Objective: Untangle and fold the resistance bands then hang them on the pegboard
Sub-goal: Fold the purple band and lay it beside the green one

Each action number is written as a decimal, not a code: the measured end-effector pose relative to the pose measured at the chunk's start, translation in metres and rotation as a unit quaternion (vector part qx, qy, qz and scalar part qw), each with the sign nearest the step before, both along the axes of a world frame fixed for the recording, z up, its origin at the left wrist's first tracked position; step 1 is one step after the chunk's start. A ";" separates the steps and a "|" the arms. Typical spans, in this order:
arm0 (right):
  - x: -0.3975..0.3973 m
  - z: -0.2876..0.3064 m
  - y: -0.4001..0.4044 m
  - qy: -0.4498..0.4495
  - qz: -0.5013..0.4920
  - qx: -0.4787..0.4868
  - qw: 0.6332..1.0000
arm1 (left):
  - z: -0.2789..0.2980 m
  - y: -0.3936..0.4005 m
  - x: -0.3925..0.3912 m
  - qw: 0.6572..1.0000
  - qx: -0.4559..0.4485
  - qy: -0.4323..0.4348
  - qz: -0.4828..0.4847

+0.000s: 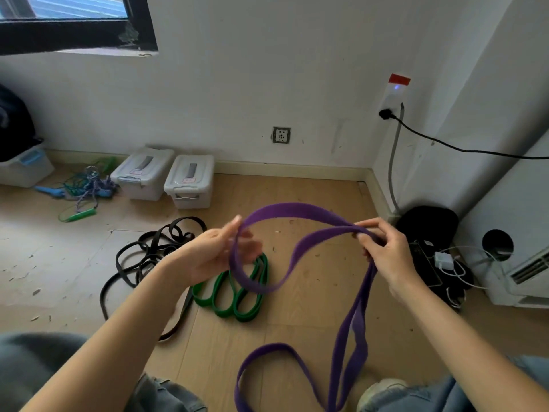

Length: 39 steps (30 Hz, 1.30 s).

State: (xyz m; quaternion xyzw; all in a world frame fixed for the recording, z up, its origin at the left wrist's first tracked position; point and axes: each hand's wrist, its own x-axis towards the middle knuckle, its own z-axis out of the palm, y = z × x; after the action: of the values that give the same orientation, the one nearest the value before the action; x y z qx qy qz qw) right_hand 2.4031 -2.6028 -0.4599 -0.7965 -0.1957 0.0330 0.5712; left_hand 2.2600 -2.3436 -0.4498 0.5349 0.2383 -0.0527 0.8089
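A long purple resistance band (297, 211) stretches between my two hands above the wooden floor. My left hand (218, 251) pinches one bend of it between thumb and fingers, and a loop sags below that hand. My right hand (383, 248) grips two strands gathered together; from there the band drops to the floor and loops near my knees. On the floor lie a folded green band (234, 298) below my left hand and a tangled black band (148, 254) further left. No pegboard is in view.
Two white lidded boxes (166, 179) stand against the wall, with a heap of skipping ropes (86, 188) to their left. At the right are a black bag (427, 227), chargers with cables, and a white unit (523, 275). A power cable hangs from a wall socket.
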 end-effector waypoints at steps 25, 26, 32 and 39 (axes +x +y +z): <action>-0.028 -0.036 0.014 0.020 0.218 -0.215 0.952 | 0.070 -0.057 0.015 0.842 0.478 -0.248 -0.024; -0.026 -0.030 0.016 0.020 0.180 -0.177 0.967 | 0.063 -0.048 0.014 0.847 0.481 -0.222 -0.046; -0.018 0.054 0.025 -0.010 0.123 -0.059 0.991 | 0.024 -0.010 -0.001 0.834 0.450 0.020 -0.320; -0.051 0.079 0.041 -0.080 0.260 -0.102 0.957 | 0.030 -0.060 0.004 0.892 0.370 -0.145 -0.214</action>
State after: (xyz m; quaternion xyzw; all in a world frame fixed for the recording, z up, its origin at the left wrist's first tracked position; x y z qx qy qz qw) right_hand 2.3522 -2.5621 -0.3811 -0.7720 -0.4369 0.1367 0.4410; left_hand 2.2637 -2.4033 -0.4198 0.8353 0.0001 -0.0545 0.5471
